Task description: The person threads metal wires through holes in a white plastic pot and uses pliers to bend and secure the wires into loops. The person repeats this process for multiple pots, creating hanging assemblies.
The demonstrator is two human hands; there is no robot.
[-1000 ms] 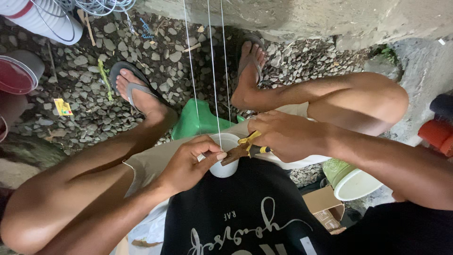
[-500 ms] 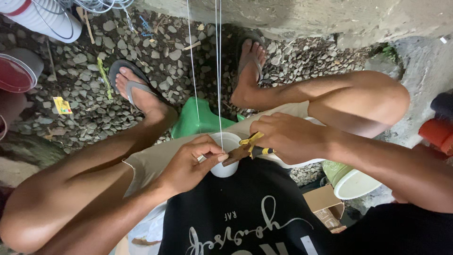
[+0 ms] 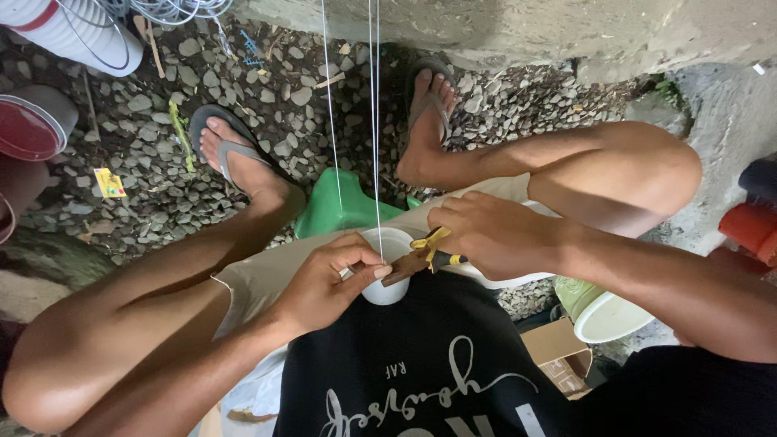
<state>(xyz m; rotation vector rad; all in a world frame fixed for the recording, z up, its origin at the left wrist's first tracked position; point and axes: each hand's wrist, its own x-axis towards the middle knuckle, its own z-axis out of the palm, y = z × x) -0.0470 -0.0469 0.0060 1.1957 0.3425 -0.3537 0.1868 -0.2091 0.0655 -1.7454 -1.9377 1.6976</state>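
Wooden tool [image 3: 409, 265] sits in my right hand [image 3: 486, 235], over my lap, just above the small white cup [image 3: 387, 275]. Long axis runs roughly level, tilted a little: the dark tip points left and slightly toward me, ending right at my left thumb. Yellow thread [image 3: 429, 241] is wrapped around it near my right fingers; the butt end is buried in my fist, so its full length can't be read.

Right hand: closed around the tool, fingers curled over, palm side hidden.

Left hand [image 3: 332, 279]: fingers bent in, thumb and forefinger pinched together at the bottom of the thin white strings [image 3: 374, 121]. Can't make out what exactly is in the pinch, too small; something pale shows under the fingers.

Strings run near vertical from the top edge down to the cup area, two or three of them, hard to count where they overlap.

Cup is partly covered by both hands and the tool; contents not visible.

Green plastic piece [image 3: 344, 206] sits between my knees, its lower part hidden behind cloth and hands. White bowl [image 3: 611, 316] is at my right hip, partly behind my forearm. Both feet in flip-flops on the gravel [image 3: 162, 186]. Red-and-white containers at left are cut off by the edge.
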